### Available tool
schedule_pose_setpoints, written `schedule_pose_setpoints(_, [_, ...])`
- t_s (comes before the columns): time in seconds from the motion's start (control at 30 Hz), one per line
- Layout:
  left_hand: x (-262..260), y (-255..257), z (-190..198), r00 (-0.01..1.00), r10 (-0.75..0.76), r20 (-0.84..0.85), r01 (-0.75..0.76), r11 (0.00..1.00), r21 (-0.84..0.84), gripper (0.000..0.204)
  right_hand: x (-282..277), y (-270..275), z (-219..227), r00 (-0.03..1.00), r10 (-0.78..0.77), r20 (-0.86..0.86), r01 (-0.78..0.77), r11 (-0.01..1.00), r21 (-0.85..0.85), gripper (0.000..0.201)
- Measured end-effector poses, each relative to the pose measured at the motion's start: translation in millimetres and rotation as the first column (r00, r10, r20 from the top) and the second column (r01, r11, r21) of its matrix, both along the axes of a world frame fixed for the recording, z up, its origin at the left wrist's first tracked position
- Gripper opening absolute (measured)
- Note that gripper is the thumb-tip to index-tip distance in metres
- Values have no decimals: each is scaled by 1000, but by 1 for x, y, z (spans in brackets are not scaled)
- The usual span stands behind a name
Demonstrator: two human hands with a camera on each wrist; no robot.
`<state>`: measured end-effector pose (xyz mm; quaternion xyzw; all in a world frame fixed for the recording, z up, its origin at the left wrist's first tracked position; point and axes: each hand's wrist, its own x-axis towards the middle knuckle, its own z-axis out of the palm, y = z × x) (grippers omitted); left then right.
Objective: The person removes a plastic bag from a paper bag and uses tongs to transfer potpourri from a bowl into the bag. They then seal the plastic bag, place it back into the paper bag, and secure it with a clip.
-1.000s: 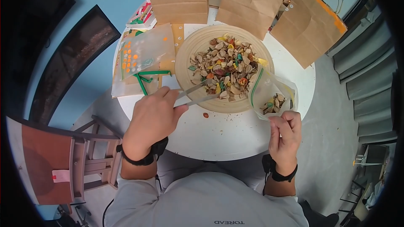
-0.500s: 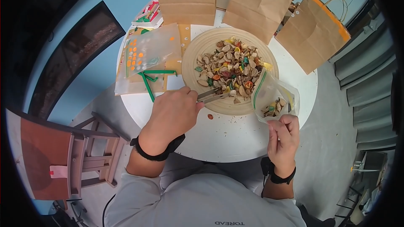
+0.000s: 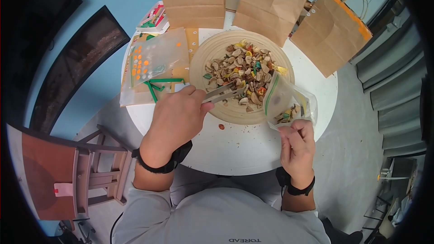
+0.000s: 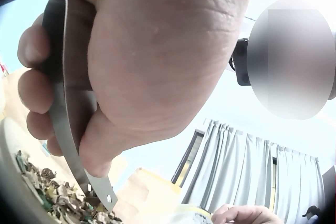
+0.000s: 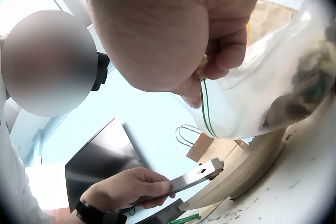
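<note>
My left hand (image 3: 177, 116) grips metal tongs (image 3: 224, 94) whose tips reach over the near left part of a wide wooden bowl (image 3: 202, 58) filled with dried, coloured potpourri pieces (image 3: 244, 72). The left wrist view shows my fingers (image 4: 37, 82) curled round the tongs (image 4: 79, 145) above the potpourri (image 4: 47, 192). My right hand (image 3: 296, 147) pinches the edge of a clear zip bag (image 3: 285, 101) that holds a little potpourri and leans at the bowl's right rim. In the right wrist view, fingers (image 5: 223, 58) pinch the bag (image 5: 262, 92) by its green zip line.
Three brown paper bags (image 3: 271, 4) stand at the back of the round white table (image 3: 239, 144). A flat plastic bag with orange dots (image 3: 151, 61) and green strips lies at the left. A wooden chair (image 3: 77, 171) stands at the lower left. Crumbs (image 3: 221, 126) lie near the bowl.
My left hand drew back towards me, then moved the tongs forward again over the bowl's near left. The right hand kept pinching the zip bag, shifting it slightly left.
</note>
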<state>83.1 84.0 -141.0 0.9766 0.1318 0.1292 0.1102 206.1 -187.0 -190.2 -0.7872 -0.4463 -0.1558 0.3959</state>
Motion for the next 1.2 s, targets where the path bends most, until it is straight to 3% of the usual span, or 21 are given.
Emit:
schedule_pose_setpoints(0.13, [15,-19,18,996,-87,27,89,992,-93,24,-1,4,2,1000,15,-1,-15,1000,-2,27])
schedule_pose_setpoints(0.23, [30,-39,14,965,-251,73,259,958,-123,26,-1,5,1,1000,15,-13,-15,1000,-2,28])
schedule_pose_setpoints(0.33, [31,-38,11,968,-248,39,251,960,-126,30,-2,0,2,1000,-5,-23,5,1000,1,28])
schedule_pose_setpoints(0.43, [14,-14,11,993,-106,45,111,986,-123,34,0,-6,0,1000,-19,-12,19,1000,19,28])
schedule_pose_setpoints(0.53, [-5,16,-2,998,57,-30,-57,998,-10,37,1,-9,-3,1000,-17,6,17,999,28,28])
schedule_pose_setpoints(0.67, [-16,28,-6,983,156,-95,-153,987,40,37,2,-6,-6,1000,-7,9,7,999,41,26])
schedule_pose_setpoints(0.77, [-14,32,-3,967,180,-179,-173,984,52,35,2,-5,-6,1000,-5,0,5,999,36,26])
schedule_pose_setpoints(0.87, [-10,27,-1,983,103,-150,-96,994,55,33,2,-7,-5,1000,-15,-12,15,1000,26,27])
schedule_pose_setpoints(1.07, [14,13,2,944,78,-322,-69,997,37,32,3,-4,-7,1000,9,6,-9,1000,27,28])
schedule_pose_setpoints(1.2, [20,10,0,951,62,-304,-54,998,35,31,4,-6,-6,1000,14,16,-14,1000,17,28])
